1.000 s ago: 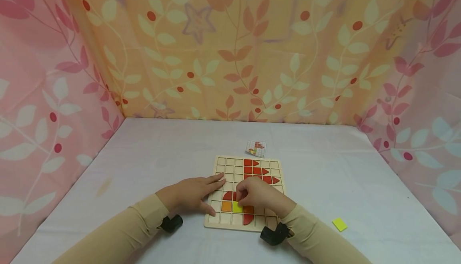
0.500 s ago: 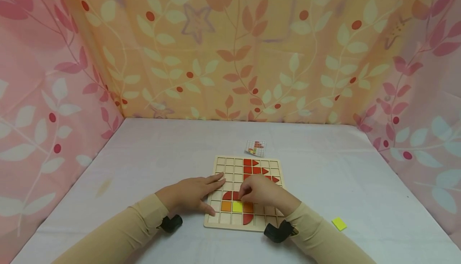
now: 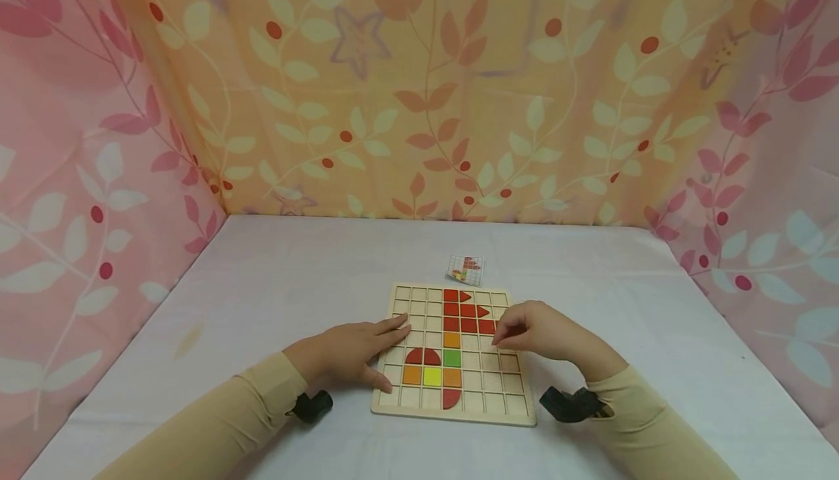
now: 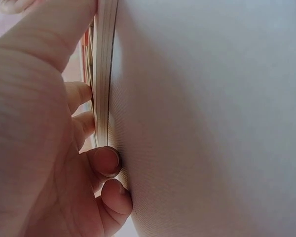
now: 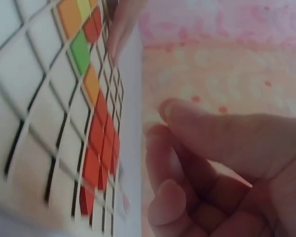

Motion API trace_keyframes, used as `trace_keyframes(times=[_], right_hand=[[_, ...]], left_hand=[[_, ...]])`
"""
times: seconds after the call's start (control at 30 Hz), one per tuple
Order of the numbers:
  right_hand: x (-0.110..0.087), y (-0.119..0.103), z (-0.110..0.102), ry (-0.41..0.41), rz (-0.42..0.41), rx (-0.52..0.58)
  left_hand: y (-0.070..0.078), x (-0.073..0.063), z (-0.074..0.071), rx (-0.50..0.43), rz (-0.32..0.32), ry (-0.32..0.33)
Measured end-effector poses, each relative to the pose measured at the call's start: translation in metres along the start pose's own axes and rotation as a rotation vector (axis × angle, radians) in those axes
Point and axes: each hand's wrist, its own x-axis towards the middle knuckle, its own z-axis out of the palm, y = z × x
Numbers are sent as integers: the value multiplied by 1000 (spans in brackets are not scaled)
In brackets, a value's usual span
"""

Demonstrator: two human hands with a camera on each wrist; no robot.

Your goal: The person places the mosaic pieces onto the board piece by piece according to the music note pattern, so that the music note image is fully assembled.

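Observation:
A wooden grid board [image 3: 505, 385] bears colored tiles. Red squares and pointed pieces form three rows at the top, with an orange tile [image 3: 451, 339] and a green tile [image 3: 451, 357] below. Lower left are two red quarter-round tiles [image 3: 414, 355], an orange square [image 3: 411, 375] and a yellow square [image 3: 432, 376]. My left hand [image 3: 350, 352] rests on the board's left edge, fingers spread, thumb near the lower corner. Over the board's right edge is my right hand [image 3: 550, 331], fingers loosely bent; in the right wrist view thumb and index finger [image 5: 163, 153] come close together with nothing between them.
A small printed card [image 3: 467, 270] with a colored grid pattern lies just beyond the board. White cloth [image 3: 295, 261] covers the table. Patterned fabric [image 3: 419, 101] encloses the back and both sides. Black wrist devices [image 3: 572, 404] sit below the hands.
My right hand has left the tiles at the board's middle and moved right, uncovering the green and orange tiles. Its sleeve now hides the loose yellow tile's spot. My left hand stays put.

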Motion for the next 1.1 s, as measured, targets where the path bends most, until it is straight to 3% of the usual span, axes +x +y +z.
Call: trace_keyframes(times=[0.27,0.6,0.77,1.1], right_hand=[[-43,39,-28,26,78,-3],[-91,78,-37,-69,171,33],[-109,91,-36,-104,252,8],[-124,100,-31,-152,254,-37]], left_hand=[[2,-1,0,-2,-9,2],[1,-1,1,5,1,10],[1,-3,2,15,29,33],[2,-3,1,16,22,27]])
